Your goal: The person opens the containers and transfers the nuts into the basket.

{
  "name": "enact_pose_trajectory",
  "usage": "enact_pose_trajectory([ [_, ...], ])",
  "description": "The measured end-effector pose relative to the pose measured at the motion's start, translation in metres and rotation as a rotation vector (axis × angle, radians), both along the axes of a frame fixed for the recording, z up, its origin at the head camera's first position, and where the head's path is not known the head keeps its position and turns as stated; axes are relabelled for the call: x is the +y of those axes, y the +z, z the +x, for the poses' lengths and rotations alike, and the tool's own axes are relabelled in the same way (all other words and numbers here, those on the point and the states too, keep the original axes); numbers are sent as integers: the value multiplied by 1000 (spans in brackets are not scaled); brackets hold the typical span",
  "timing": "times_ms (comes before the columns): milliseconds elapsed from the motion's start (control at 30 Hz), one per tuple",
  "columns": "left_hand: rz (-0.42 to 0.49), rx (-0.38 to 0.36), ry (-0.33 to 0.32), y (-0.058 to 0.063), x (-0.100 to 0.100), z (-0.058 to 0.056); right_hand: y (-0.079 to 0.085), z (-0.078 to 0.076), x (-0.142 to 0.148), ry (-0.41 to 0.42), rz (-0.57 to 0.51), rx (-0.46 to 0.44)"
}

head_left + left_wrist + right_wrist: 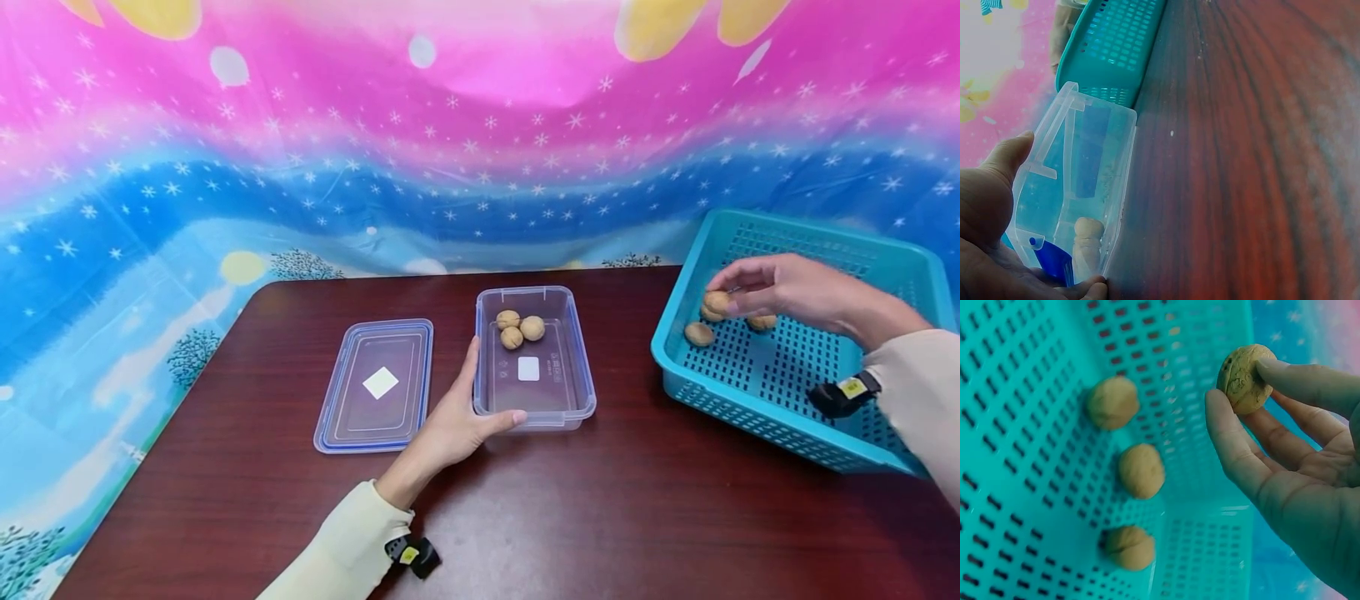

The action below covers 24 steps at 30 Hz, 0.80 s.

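Observation:
My right hand (795, 292) pinches a walnut (1246, 378) between thumb and fingertips, over the left part of a turquoise basket (750, 425). Below it, three more walnuts lie on the basket's floor, one of them this walnut (699, 334) near the left wall. My left hand (453, 421) lies against the near left corner of a clear plastic container (551, 392). Its straight index finger runs along the left wall, and the thumb stretches across the front rim. Inside the container, three walnuts (512, 337) sit together toward the far end.
A clear lid with a blue seal (375, 417) lies flat on the dark wooden table (570, 517), left of the container. Behind the table hangs a colourful cloth (480, 150). The basket's raised walls surround its walnuts on the right.

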<state>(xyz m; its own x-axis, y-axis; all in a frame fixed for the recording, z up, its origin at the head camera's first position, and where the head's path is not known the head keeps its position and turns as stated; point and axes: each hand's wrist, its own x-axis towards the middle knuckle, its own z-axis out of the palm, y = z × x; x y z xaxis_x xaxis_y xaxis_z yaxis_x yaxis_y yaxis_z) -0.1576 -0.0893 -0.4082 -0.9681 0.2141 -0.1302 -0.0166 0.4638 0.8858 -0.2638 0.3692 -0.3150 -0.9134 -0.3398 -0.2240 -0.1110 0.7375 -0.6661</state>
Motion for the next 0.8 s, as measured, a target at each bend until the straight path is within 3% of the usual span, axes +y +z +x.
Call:
enact_pose_trajectory([
  [233,-15,5,6,-1,1,-1,-18,-10,14,-39,-120,-155],
  [367,-14,0,6,-1,1,-1,-27,-13,20,-43,-136,-200],
  [800,-4,-11,6,0,1,-1,-39,-14,22,-39,-68,-206],
])
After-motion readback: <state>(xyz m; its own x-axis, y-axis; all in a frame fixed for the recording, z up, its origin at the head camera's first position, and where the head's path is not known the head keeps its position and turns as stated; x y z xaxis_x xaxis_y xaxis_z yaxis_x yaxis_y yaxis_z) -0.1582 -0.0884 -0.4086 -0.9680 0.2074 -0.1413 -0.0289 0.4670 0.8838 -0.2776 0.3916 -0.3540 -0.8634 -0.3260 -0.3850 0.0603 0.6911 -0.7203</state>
